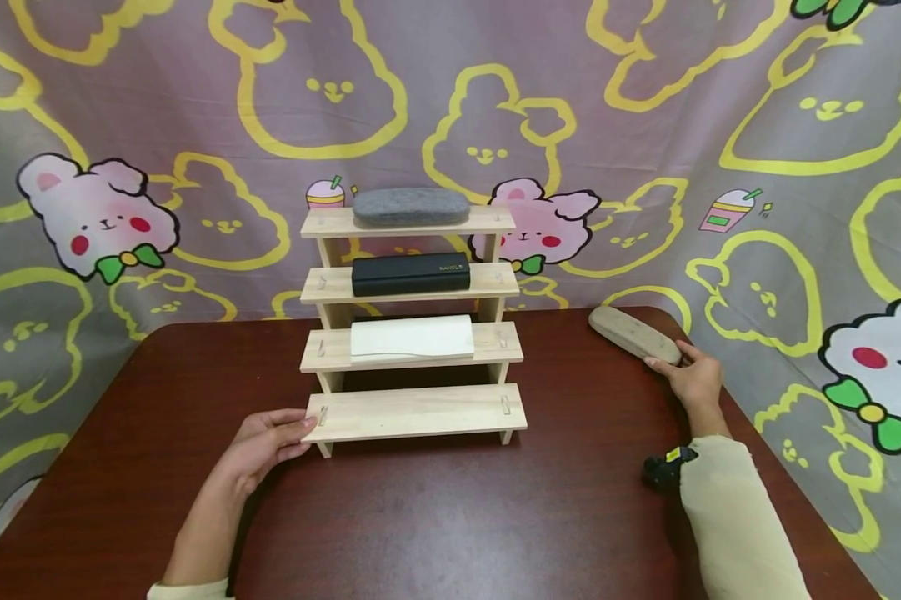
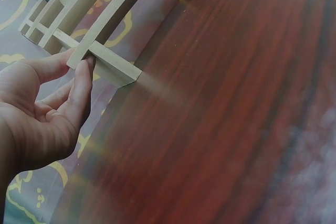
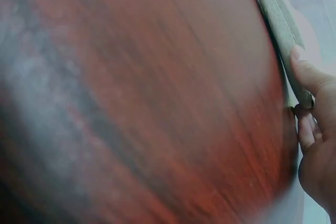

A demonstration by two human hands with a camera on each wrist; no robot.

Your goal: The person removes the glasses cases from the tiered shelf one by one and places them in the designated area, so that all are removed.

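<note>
My left hand (image 1: 262,450) pinches the left end of the lowest board of a wooden tiered stand (image 1: 420,414), thumb above and fingers below. The left wrist view shows that board end between thumb and fingers (image 2: 81,87). At the right of the table, my right hand (image 1: 696,379) grips the near end of a beige glasses case (image 1: 630,332). In the right wrist view the thumb lies on the side of the case (image 3: 283,30). On the stand's upper tiers lie a grey glasses case (image 1: 411,207), a black glasses case (image 1: 410,274) and a white glasses case (image 1: 411,337).
The stand is on a dark red-brown wooden table (image 1: 435,517). A patterned cloth (image 1: 390,92) hangs behind and at both sides of the table. A black device (image 1: 662,469) is at my right wrist.
</note>
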